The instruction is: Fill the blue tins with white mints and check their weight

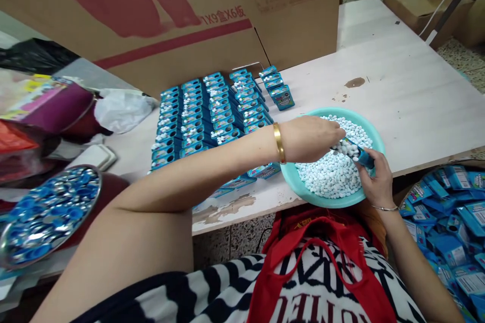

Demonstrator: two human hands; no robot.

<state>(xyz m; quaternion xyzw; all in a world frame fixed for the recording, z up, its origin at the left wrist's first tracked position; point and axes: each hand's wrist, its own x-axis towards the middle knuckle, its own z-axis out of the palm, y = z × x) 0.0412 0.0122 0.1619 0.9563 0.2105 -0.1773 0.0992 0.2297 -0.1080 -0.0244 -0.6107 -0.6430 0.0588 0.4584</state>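
Above the round mint-green plastic basin [329, 203] of small white pellets [329, 176], the right hand [379, 181] has its grip around a rectangular blue box [366, 159], the left hand's [308, 137] grip is unclear, and left of the basin pellets top many upright blue boxes [222, 111], others showing dark openings.

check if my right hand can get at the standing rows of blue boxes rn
Probably not easily: the right hand is holding a blue container, and the left arm stretches across between it and the rows.
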